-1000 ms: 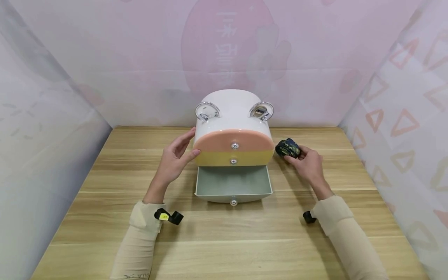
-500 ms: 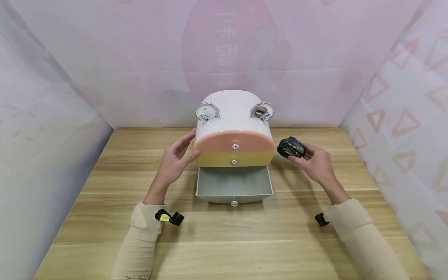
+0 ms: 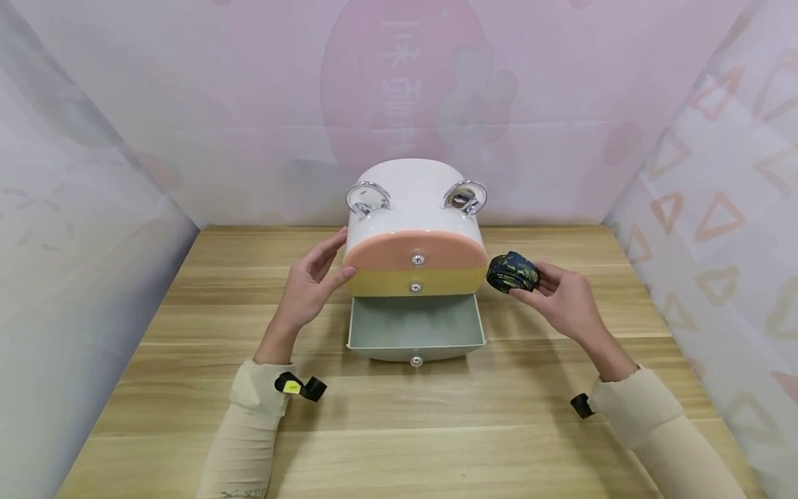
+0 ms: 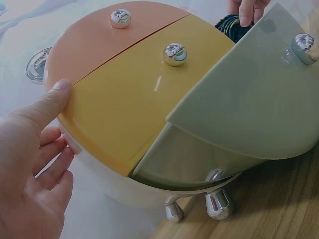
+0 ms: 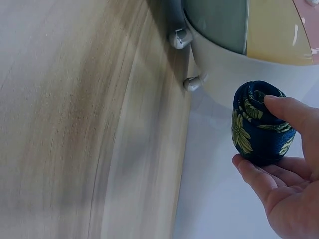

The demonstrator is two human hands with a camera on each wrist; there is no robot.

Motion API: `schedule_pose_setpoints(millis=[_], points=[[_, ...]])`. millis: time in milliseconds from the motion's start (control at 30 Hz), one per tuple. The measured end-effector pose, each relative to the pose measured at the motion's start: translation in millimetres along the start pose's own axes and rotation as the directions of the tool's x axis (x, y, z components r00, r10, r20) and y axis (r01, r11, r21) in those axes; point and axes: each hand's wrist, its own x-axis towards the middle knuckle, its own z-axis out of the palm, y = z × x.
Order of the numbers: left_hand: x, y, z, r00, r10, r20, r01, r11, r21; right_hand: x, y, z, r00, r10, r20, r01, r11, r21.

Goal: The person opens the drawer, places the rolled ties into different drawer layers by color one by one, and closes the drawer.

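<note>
A white rounded drawer box (image 3: 411, 187) stands on the table, with an orange drawer (image 3: 399, 251) on top and a yellow drawer (image 3: 386, 283) in the middle, both pushed in. Its grey-green bottom drawer (image 3: 414, 326) is pulled out, and no contents show. My left hand (image 3: 312, 281) rests at the box's left front edge, thumb on the front and fingers along the side. My right hand (image 3: 564, 298) pinches a rolled-up necktie (image 3: 512, 272), dark blue with yellow-green flowers, thumb above and fingers below. The roll is held off the table, right of the box.
Ring-shaped chrome handles (image 3: 369, 199) rise from the box top. Small metal feet (image 4: 219, 203) support it. The wooden table (image 3: 436, 443) meets a pink printed backdrop (image 3: 249, 104) behind, and printed panels stand left and right.
My right hand has drawn back and to the right, and the rolled necktie has turned a little in it and come nearer. The left hand and the box stay put.
</note>
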Motion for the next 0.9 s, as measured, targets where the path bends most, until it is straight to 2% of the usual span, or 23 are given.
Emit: schedule_pose_setpoints(millis=[433,900], points=[[-1.3,0.4,0.3,1.000,0.005,-0.002,-0.005,1.000,-0.007,-12.5,-17,-3,0.999,0.009,0.044,-0.009,1.000,0.010],[1.0,3.1,0.2,1.000,-0.009,-0.001,0.009,1.000,0.006,-35.8,-38,-7,0.996,-0.034,0.077,0.028,0.996,0.082]])
